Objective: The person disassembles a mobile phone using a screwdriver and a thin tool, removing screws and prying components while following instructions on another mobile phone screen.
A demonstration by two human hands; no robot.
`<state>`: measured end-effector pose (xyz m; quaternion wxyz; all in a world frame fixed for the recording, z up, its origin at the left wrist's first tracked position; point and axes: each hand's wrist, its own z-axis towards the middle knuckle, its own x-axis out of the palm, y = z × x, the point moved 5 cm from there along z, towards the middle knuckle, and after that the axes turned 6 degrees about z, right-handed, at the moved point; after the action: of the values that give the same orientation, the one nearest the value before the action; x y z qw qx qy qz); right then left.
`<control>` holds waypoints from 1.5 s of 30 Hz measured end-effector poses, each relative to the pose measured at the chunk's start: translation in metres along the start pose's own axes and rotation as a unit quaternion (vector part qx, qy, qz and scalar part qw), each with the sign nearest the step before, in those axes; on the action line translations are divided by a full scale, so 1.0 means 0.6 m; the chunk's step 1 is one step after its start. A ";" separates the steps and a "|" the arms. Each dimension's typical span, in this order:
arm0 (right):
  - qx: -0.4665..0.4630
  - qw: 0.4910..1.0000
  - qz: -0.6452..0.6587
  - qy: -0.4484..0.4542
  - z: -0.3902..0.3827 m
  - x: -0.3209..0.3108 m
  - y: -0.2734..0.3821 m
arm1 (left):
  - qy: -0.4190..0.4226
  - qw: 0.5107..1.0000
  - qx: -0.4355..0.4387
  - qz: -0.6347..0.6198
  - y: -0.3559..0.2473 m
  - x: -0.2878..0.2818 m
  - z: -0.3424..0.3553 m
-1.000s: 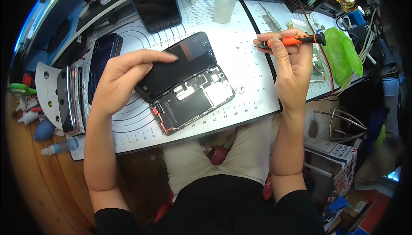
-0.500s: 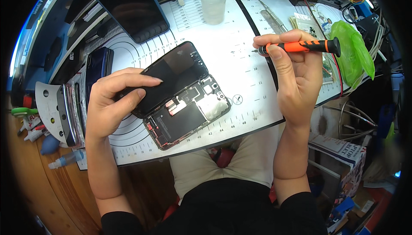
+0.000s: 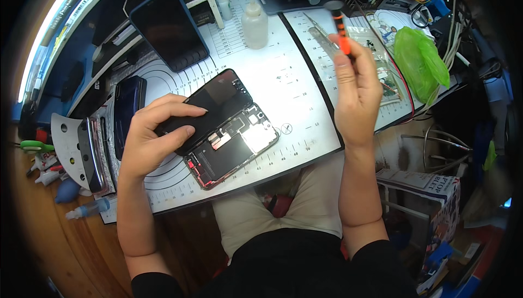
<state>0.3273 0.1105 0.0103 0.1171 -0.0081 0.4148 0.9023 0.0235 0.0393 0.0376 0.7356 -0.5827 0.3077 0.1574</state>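
Observation:
An opened phone lies at an angle on the white work mat (image 3: 297, 164). Its body (image 3: 256, 137) shows a black battery and circuit parts, while the dark screen panel (image 3: 220, 99) is folded out along the far side. My left hand (image 3: 152, 132) grips the panel's left end, thumb and fingers over its surface. Farther right, my right hand (image 3: 357, 93) is raised above the mat with a black and orange screwdriver (image 3: 341, 28) between thumb and fingers. The handle points up and away; its tip is hidden by the fingers.
A second phone (image 3: 169, 28) leans at the back left, beside a clear dropper bottle (image 3: 254, 28). Another dark phone (image 3: 129, 102) rests left of my hand. Tweezers (image 3: 317, 28), small plastic bags and a green bag (image 3: 417, 61) occupy the right side.
My right hand has turned the screwdriver from lying sideways to handle-up, pointing away. My left hand keeps its grip on the screen panel. The whole view has shifted slightly.

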 end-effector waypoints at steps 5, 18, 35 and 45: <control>0.042 0.966 0.007 0.256 -0.018 0.056 0.055 | -0.022 0.999 0.043 0.003 -0.005 0.005 -0.003; 0.160 0.921 0.023 0.356 -0.022 0.125 0.036 | -0.077 0.994 0.062 -0.038 0.011 0.008 -0.016; 0.101 0.944 0.035 0.313 -0.032 0.124 0.044 | -0.076 0.985 0.122 0.093 -0.029 0.009 -0.024; 0.085 0.941 -0.005 0.327 -0.030 0.095 0.068 | -0.044 0.996 0.021 0.074 -0.016 0.018 -0.030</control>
<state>0.2612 0.0832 0.0225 -0.0205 -0.2945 0.5056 0.8106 0.0326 0.0183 0.0355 0.7470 -0.5351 0.3204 0.2305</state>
